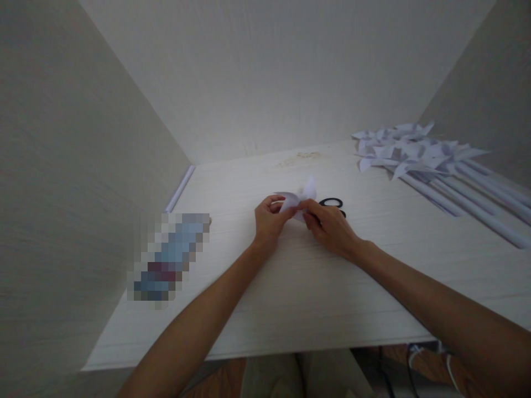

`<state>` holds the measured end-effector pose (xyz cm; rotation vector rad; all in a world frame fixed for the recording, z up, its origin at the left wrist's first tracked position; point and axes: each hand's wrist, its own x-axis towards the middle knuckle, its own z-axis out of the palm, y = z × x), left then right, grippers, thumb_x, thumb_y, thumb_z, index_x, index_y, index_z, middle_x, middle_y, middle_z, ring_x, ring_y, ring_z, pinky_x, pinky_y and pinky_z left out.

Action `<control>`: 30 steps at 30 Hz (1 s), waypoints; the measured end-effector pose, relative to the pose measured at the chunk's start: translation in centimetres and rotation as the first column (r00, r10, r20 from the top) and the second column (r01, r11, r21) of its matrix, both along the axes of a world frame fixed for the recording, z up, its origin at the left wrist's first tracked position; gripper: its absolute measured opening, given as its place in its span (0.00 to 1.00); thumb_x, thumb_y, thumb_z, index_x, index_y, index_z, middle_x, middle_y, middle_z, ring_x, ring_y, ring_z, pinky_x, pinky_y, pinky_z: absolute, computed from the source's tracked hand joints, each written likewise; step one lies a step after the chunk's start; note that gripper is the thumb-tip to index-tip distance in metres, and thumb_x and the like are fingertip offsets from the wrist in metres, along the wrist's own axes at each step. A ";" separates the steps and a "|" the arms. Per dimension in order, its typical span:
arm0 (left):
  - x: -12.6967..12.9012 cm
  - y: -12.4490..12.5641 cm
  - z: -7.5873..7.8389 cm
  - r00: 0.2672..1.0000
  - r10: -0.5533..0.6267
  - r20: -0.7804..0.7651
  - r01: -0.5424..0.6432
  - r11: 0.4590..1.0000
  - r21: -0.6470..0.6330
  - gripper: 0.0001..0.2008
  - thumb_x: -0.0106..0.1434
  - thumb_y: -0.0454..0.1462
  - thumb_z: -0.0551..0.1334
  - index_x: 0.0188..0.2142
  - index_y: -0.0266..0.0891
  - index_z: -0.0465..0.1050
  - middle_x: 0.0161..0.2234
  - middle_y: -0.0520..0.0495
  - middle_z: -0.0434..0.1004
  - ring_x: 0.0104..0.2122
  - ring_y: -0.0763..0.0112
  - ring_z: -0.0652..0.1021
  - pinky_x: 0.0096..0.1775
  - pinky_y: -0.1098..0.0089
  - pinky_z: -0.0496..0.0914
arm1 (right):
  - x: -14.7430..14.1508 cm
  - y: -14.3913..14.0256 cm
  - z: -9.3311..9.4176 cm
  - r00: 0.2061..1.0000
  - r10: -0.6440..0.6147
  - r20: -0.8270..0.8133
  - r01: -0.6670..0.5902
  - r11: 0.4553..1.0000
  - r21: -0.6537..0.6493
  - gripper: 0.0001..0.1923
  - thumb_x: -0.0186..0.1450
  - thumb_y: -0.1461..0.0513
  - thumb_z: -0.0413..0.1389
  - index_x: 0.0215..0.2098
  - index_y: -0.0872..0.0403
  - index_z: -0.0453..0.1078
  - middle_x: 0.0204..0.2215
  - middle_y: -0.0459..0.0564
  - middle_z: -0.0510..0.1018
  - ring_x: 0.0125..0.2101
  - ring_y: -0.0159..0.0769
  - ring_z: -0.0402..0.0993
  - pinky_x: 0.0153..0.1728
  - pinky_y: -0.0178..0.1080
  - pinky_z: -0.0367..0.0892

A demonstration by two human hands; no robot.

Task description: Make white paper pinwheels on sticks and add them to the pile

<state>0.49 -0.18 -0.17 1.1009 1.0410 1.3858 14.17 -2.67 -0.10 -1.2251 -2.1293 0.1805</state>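
Note:
Between my two hands, above the middle of the table, is a white paper pinwheel (309, 189) with curled blades. My left hand (269, 220) pinches its left side between thumb and fingers. From the right, my right hand (329, 224) grips the paper near the pinwheel's centre, fingers closed. Part of the paper is hidden behind the fingers. Black-handled scissors (332, 202) lie just beyond my right hand, which covers most of them.
Several finished paper pinwheels (415, 152) on rolled paper sticks (489, 190) lie heaped at the right. A single rolled paper stick (180, 188) rests along the left wall. A pixelated blue item (172, 257) lies at the left. Panels enclose the white table (257, 315) on three sides.

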 end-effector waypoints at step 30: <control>0.0 0.1 0.2 0.997 0.031 0.066 -0.028 0.999 -0.045 0.15 0.38 0.32 0.66 0.28 0.35 0.65 0.20 0.54 0.72 0.18 0.78 0.70 0.26 0.73 0.65 | 0.2 0.3 -0.2 0.960 -0.112 -0.257 0.120 0.993 0.015 0.05 0.59 0.60 0.52 0.28 0.54 0.61 0.18 0.45 0.73 0.18 0.30 0.68 0.21 0.32 0.58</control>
